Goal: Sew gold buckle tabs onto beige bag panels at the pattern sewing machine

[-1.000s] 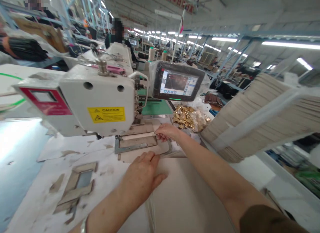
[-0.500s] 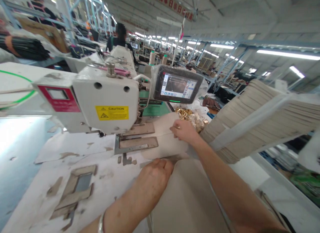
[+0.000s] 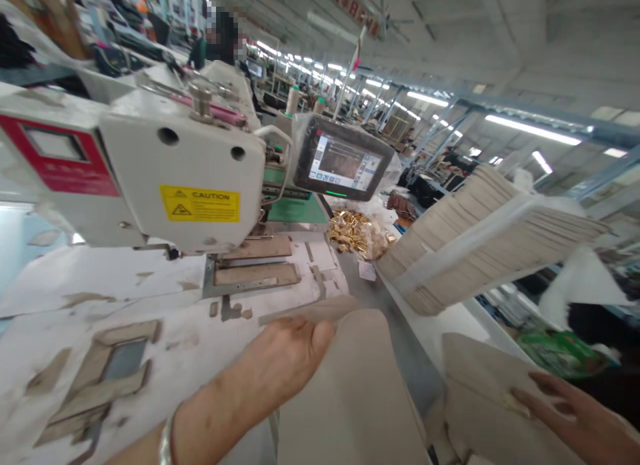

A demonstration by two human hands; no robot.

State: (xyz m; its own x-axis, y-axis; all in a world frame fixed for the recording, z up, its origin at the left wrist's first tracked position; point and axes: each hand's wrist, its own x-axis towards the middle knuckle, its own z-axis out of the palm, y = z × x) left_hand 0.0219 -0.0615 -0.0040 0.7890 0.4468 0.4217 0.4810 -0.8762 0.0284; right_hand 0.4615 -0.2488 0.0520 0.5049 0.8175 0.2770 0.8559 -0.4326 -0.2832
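A large beige panel (image 3: 355, 392) lies in front of me with a rounded far edge. My left hand (image 3: 290, 352) is closed at its left edge, beside a narrow beige strip; a bracelet is on that wrist. What its curled fingers hold is hidden. At the lower right, my right hand (image 3: 570, 405) has its fingers apart over another beige piece (image 3: 480, 372), touching or just above it. A white sewing machine (image 3: 185, 165) stands at the left, its metal clamp frame (image 3: 250, 285) bare of the beige panel.
A control screen (image 3: 345, 158) stands behind, near a heap of gold metal parts (image 3: 355, 232). Bundled beige panels (image 3: 490, 238) lean at the right. Frame-shaped template pieces (image 3: 105, 365) lie at the left. A person (image 3: 223, 38) is in the background.
My right hand has moved from the clamp area to the lower right, and its fingers have spread. The pale panel beside the clamp is gone from there. The view has shifted.
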